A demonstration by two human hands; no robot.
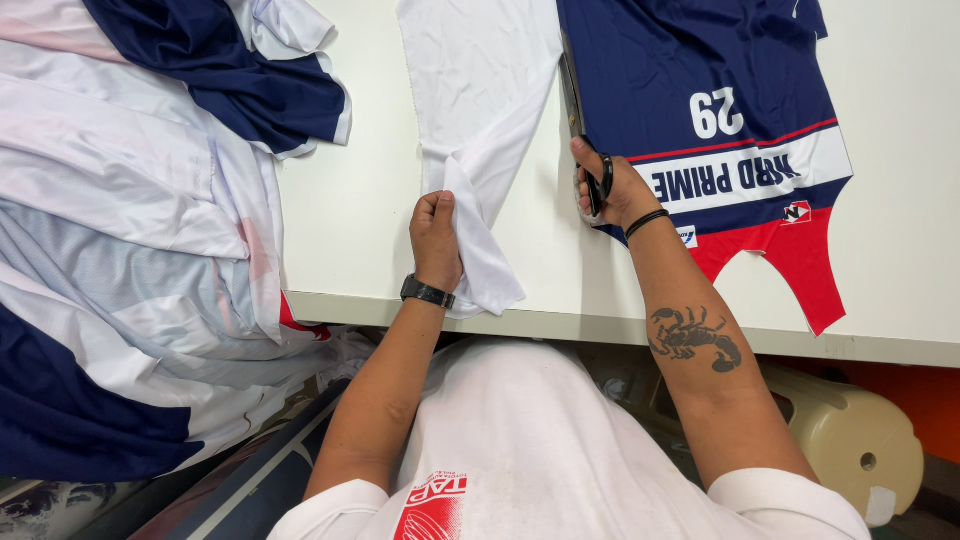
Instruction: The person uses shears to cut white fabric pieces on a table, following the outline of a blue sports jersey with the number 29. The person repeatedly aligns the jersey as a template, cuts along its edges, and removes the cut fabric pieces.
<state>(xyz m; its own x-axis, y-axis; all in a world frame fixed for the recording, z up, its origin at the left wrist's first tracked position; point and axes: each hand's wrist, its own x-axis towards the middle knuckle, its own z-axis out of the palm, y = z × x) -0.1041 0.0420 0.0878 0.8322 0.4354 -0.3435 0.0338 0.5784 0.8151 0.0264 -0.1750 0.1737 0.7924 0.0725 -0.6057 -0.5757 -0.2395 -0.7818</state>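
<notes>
The left hand [436, 238] is closed in a fist on a strip of white fabric [480, 120], pinching a fold of it near the near edge of the pale counter [350, 200]. The strip runs away from this hand toward the far side of the counter, and its loose end hangs just past the wrist, over the counter's edge. A black wristwatch [427, 292] sits on that wrist.

The right hand [612, 188] is well apart from the left, its fingers through the black handles of a pair of scissors [580, 130] and clamped on them. The blades point away from the person and lie along the left edge of a navy printed fabric panel [700, 90]; whether the blades are parted cannot be told. A black band [647, 221] circles the right wrist.

The panel spreads to the right of the right hand. On it, beyond the hand, are white numerals on the navy ground, then a thin red line, a white band with navy lettering, and a small square red and white badge. Its near end is red [800, 260], cut with curved notches.

Left of the left hand lies a heap of white and navy fabric [140, 200], draped off the counter. Below the right forearm, under the counter, stands a cream plastic stool [860, 440].
</notes>
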